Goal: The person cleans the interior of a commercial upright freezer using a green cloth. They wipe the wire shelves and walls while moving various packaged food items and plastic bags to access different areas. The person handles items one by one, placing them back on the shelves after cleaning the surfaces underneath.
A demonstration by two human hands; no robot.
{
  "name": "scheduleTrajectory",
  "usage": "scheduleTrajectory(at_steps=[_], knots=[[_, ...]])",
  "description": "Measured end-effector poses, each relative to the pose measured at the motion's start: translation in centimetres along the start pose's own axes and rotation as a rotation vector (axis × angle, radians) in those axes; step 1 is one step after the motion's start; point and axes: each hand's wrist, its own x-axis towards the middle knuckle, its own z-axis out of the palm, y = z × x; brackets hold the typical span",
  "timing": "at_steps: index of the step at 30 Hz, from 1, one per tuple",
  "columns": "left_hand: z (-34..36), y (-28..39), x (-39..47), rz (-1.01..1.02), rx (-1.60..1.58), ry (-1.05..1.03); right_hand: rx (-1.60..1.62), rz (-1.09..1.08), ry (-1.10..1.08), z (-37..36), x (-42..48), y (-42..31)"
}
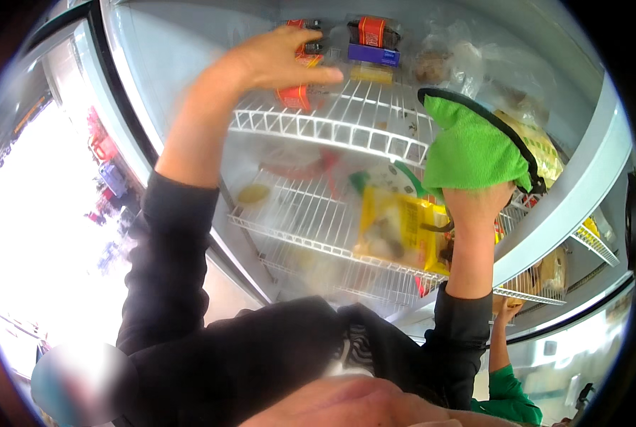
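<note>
My left hand (278, 58) reaches over the left side of the upper white wire shelf (328, 127), thumb and fingers apart. Just behind and beneath it are red-banded packs (294, 97); whether the fingers touch them I cannot tell. A green cloth with black edging (470, 144) covers most of my right hand (481, 197), at the right end of the same shelf. Its fingers are hidden under the cloth. Between my hands, a dark pack with a red band (371, 32) rests on a purple box (374, 55), with a yellowish pack (371, 73) below.
Clear plastic bags (467, 64) fill the upper shelf's back right. Lower, a yellow food bag (398, 229) lies on the middle wire shelf (296, 237). A white upright divider (574, 197) stands right of my arm. Beyond it, another person's hand (507, 309) reaches toward a shelf.
</note>
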Motion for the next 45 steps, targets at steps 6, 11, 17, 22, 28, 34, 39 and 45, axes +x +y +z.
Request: scheduleTrajectory(at_steps=[6,11,17,22,28,34,39,45], knots=[[1.2,2.8,-2.4,-0.198,-0.071,-0.082,-0.004,-0.037,0.047,-0.2,0.3,-0.3],[1.3,4.1,-3.0,-0.236,0.043,-0.046,-0.004,-0.032,0.067,-0.3,0.3,-0.4],[2.0,0.6,-1.4,-0.201,-0.159,-0.091,-0.005,-0.048,0.103,-0.1,0.2,-0.4],[-1.3,-3.6,-0.7,-0.17,-0.402,-0.046,0.02,0.014,0.034,1.1,-0.8,-0.1],[-3.1,-10.9,11.2,-0.186,-0.5,-0.213,0.0,-0.016,0.069,1.4,-1.5,-0.5],[1.5,-13.6,20.5,-0.132,-0.159,-0.26,0.016,-0.021,0.118,4.9,-4.1,2.6],[6.6,-13.0,23.3,-0.097,-0.063,-0.278,0.139,0.072,-0.133,3.1,-4.0,3.1],[6.9,-13.3,21.9,0.037,0.188,-0.143,0.086,0.056,0.04,4.0,-4.3,2.9]])
